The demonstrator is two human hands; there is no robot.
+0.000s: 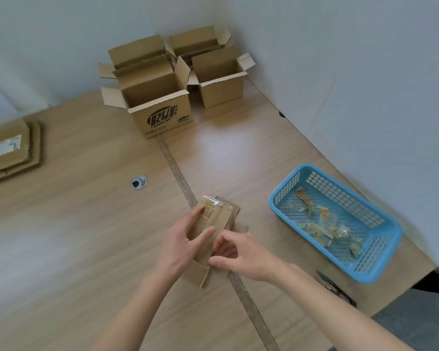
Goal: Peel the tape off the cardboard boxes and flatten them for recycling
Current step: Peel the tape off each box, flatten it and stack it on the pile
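Now both hands grip small box (tape on).

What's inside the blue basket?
The blue basket holds crumpled pieces of peeled tape, clear and brownish. Its mesh floor shows around them. Whatever lies beneath the pile is hidden.

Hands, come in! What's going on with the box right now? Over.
Left hand holds small box. Right hand pinches at its tape. Nothing in the way.
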